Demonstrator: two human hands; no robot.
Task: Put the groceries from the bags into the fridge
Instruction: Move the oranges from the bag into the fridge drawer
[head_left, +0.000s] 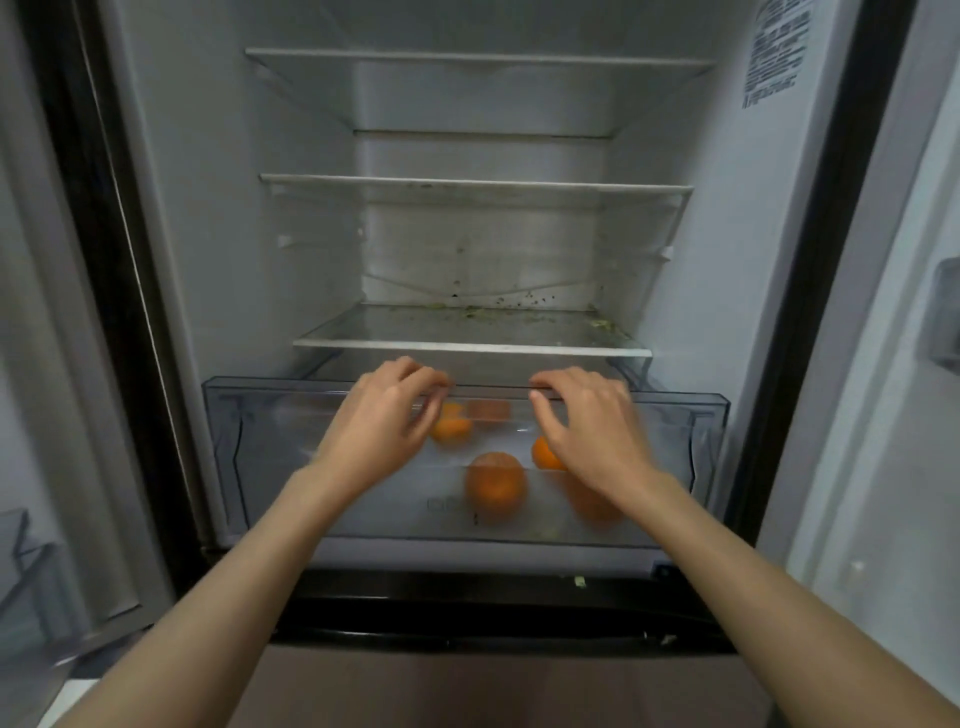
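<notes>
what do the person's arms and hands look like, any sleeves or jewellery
Both forearms are bare as far as the frame shows, with no sleeve edge in view. The left hand and right hand wear no gloves, and no watch, bracelet or ring shows, though motion blur could hide something small. The fingernails look short and unpainted.

Home kitchen, by the look of it. Household fridge (478, 208) stands open: white interior, glass shelves (472, 345) with crumbs and food specks at the back, clear plastic crisper drawer (249, 441) holding oranges (496, 483). Door bins (31, 561) at left edge. Printed label (774, 52) on inner wall, unreadable.
</notes>
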